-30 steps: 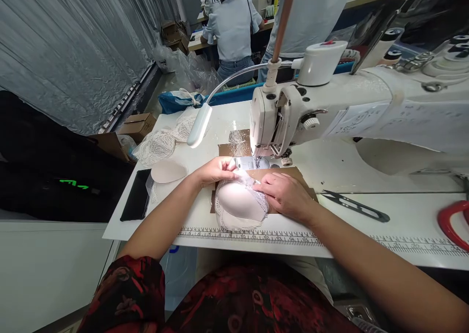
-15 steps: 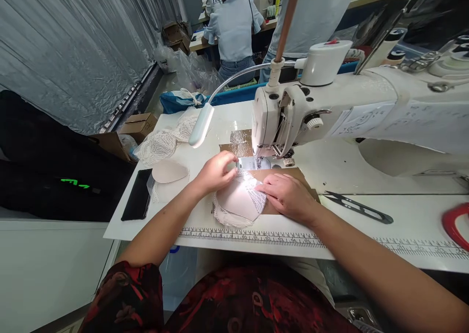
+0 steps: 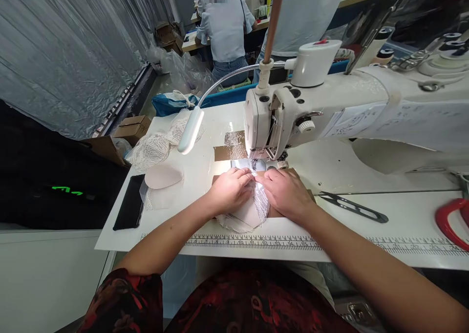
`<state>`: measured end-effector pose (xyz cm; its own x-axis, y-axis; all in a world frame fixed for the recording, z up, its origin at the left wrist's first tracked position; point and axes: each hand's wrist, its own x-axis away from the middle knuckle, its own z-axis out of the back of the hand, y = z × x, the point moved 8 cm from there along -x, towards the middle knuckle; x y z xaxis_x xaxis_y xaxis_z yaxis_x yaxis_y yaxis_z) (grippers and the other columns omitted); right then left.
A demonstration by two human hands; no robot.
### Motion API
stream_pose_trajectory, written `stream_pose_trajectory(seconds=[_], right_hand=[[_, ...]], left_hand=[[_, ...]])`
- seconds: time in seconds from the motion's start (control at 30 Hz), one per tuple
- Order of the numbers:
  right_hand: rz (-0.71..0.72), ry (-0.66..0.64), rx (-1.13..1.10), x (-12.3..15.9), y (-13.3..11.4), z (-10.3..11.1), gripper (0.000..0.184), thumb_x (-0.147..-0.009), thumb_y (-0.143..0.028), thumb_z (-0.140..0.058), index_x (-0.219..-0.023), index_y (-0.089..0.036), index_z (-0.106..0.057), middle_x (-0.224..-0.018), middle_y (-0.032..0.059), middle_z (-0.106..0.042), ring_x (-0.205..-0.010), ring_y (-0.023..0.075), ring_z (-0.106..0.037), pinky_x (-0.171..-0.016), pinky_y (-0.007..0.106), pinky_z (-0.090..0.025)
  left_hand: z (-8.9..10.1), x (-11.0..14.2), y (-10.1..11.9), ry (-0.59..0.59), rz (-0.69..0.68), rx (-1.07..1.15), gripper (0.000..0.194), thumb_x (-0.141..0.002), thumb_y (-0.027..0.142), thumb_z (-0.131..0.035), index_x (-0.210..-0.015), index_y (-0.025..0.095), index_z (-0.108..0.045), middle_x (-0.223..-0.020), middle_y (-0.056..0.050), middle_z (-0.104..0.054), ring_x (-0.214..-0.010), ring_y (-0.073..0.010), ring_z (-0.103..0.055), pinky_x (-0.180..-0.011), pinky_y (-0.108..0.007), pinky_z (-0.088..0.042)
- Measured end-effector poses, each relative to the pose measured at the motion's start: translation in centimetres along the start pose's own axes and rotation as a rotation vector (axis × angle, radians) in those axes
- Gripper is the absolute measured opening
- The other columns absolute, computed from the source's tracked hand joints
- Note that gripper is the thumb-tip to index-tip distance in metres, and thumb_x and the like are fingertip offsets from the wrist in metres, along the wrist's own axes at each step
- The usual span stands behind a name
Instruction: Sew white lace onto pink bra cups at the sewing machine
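A pale pink bra cup with white lace point(image 3: 245, 216) lies on the brown patch of the sewing machine's bed, its far edge close to the needle area point(image 3: 254, 164). My left hand point(image 3: 231, 189) rests over the cup's left upper part, fingers closed together at the lace edge. From the other side my right hand point(image 3: 287, 192) pinches the lace near the same spot, its fingertips almost meeting the left ones. Both hands sit just in front of the presser foot. The fingers cover the cup's upper edge.
Left on the table are a loose pink cup pad point(image 3: 163, 176), a pile of white lace point(image 3: 150, 150) and a black phone point(image 3: 129, 202). Thread snips point(image 3: 353, 207) and red-handled scissors point(image 3: 452, 220) lie to the right. A lamp point(image 3: 191, 130) hangs low. Another person point(image 3: 223, 30) sits beyond.
My left hand has moved right and nearer over the cup, and its fingers have come together beside the right hand's. My right hand's fingers have shifted up toward the needle. The view has tilted slightly.
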<state>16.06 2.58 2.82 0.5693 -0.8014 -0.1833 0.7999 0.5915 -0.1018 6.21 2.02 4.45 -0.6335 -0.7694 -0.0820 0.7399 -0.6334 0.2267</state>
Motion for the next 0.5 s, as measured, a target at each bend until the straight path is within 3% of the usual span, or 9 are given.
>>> stream_pose_trajectory(seconds=[0.2,0.5], right_hand=[[-0.032,-0.024,0.011,0.1,0.1,-0.1,0.034,-0.088,-0.016,-0.043,-0.110,-0.021,-0.068,-0.083,0.0061,-0.060,-0.078,0.0208,-0.049,-0.069,0.033,-0.028],[-0.032,0.016,-0.014,0.0,0.2,-0.1,0.034,-0.085,-0.013,-0.043,-0.106,-0.019,-0.069,-0.079,0.0051,-0.061,-0.074,0.0193,-0.050,-0.067,0.032,-0.029]], left_hand=[[-0.6,-0.3,-0.7,-0.045,0.006,-0.046,0.044,-0.088,0.036,-0.052,-0.125,0.011,-0.055,-0.133,-0.014,-0.054,-0.107,-0.0278,-0.054,-0.092,-0.042,-0.048],[-0.4,-1.1,-1.8,-0.072,-0.122,-0.056,0.050,-0.084,0.029,-0.052,-0.129,0.009,-0.053,-0.139,-0.014,-0.050,-0.119,-0.0288,-0.050,-0.100,-0.042,-0.044]])
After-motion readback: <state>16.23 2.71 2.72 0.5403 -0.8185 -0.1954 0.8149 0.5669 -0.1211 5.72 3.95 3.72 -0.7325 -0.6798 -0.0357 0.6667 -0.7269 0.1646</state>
